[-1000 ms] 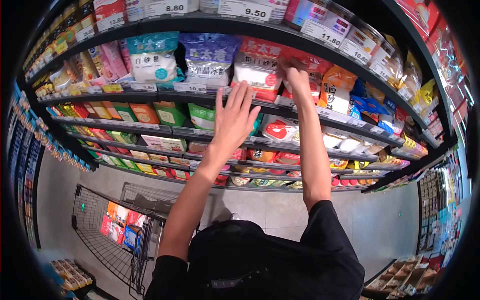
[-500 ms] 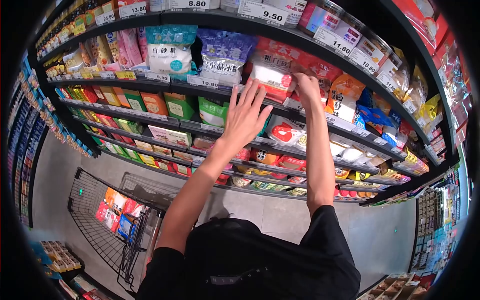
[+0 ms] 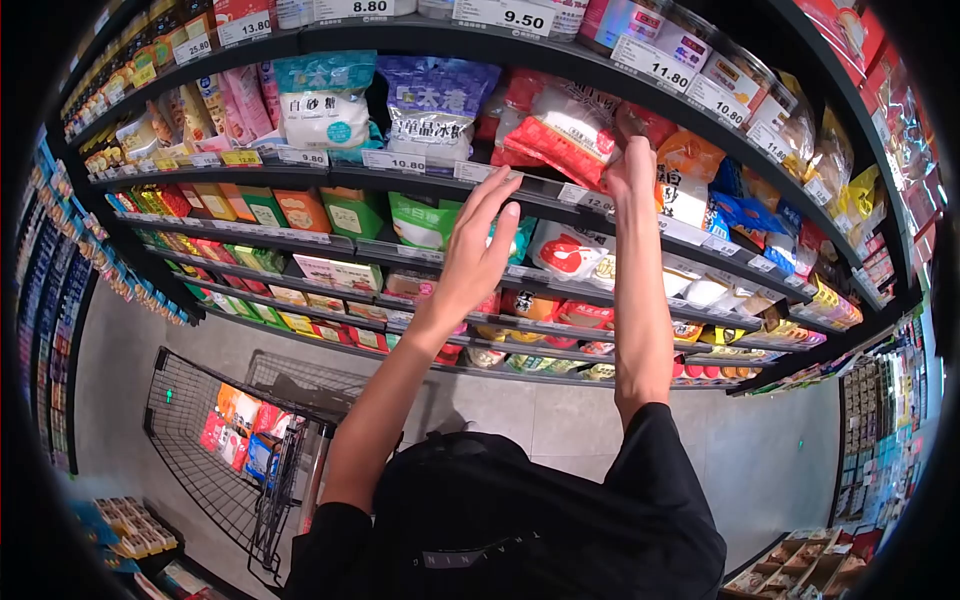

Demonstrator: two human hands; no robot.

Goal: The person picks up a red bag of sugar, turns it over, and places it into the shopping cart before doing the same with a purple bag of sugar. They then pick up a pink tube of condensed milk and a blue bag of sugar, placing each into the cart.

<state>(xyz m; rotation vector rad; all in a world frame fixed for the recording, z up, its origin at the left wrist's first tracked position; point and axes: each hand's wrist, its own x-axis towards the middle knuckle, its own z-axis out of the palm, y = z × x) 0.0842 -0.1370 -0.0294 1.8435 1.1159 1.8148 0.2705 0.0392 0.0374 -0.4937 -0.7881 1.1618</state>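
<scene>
A red-and-clear bag of white sugar (image 3: 562,128) sits tilted on the shelf, its red lower band sloping down to the right. My right hand (image 3: 632,168) is closed at the bag's right edge, the fingertips partly hidden. My left hand (image 3: 478,240) holds nothing; its fingers stretch up, apart from the bag, near the shelf's price strip. Left of the red bag stand a purple bag of rock sugar (image 3: 432,105) and a teal bag of white sugar (image 3: 322,105). To its right is an orange-topped sugar bag (image 3: 687,180).
A wire shopping cart (image 3: 185,425) with several colourful packages (image 3: 240,430) stands at lower left on the grey floor. Lower shelves hold boxes and bags, among them a green bag (image 3: 418,222). Jars (image 3: 690,55) line the shelf above. More racks (image 3: 870,430) stand at right.
The red sugar bag has tipped from upright to a slant, with my right hand at its side. My left hand has drawn down and away from the bag's front.
</scene>
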